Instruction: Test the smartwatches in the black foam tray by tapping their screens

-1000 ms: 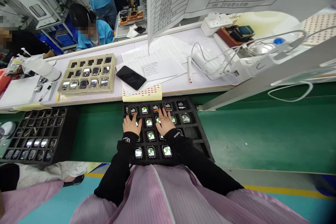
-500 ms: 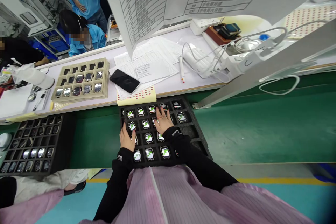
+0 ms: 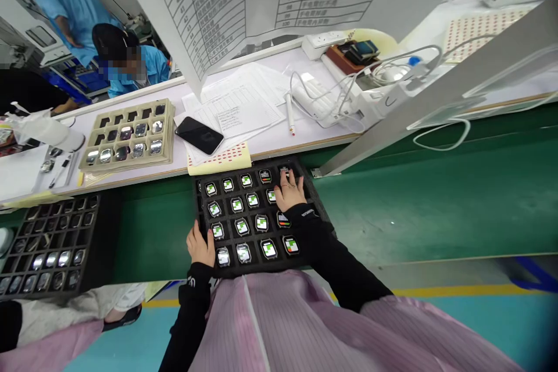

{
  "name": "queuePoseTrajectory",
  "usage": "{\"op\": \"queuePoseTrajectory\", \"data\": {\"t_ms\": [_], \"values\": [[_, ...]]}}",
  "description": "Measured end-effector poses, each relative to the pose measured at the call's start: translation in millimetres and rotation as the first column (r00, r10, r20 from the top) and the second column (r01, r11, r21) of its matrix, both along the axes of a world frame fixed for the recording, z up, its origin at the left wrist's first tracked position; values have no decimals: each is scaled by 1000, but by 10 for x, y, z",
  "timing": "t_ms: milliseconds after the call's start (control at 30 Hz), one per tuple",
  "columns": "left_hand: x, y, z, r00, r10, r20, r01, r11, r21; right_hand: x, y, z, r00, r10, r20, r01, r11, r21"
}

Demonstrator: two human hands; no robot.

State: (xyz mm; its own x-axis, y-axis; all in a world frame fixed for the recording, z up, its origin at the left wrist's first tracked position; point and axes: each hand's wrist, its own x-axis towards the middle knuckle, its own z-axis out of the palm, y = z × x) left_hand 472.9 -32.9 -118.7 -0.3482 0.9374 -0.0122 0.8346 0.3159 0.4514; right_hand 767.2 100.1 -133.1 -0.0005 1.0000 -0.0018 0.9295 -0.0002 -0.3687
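Note:
A black foam tray (image 3: 255, 268) lies in front of me with several lit smartwatches in its compartments. Most of their screens show white and green blocks, as on one smartwatch (image 3: 261, 222) in the middle. My left hand (image 3: 201, 247) rests along the tray's left side, fingers apart, beside the smartwatch (image 3: 217, 231) at that edge. Over the upper right of the tray is my right hand (image 3: 290, 190), its fingers spread and reaching to the smartwatch (image 3: 285, 170) in the back right corner. That hand partly covers the watches under it.
A beige tray (image 3: 170, 145) of watch cases, a phone (image 3: 199, 135), papers (image 3: 248, 107) and a power strip (image 3: 311, 99) lie on the shelf behind. A slanted metal post (image 3: 370, 133) stands right. Another dark tray (image 3: 93, 244) is at left. Printed sheets hang overhead; people sit and stand beyond.
My right hand has moved right across the tray, from its middle to the back right corner, uncovering watches. My left hand has shifted slightly left and down. The camera view has shifted a little.

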Motion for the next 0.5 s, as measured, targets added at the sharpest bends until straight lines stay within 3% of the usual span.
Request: {"op": "queuePoseTrajectory", "data": {"t_ms": [167, 300, 500], "values": [[87, -65, -2, 1000, 7, 19, -6, 999, -41, 188, 41, 14, 997, -76, 32, 77, 997, -29], [135, -102, -22, 999, 36, 19, -34, 996, -77, 261, 39, 35, 999, -32, 42, 34, 998, -48], [115, -130, -101, 991, 107, 84, -100, 992, -79, 317, -213, 3, 993, 101, -52, -96, 991, 98]]}}
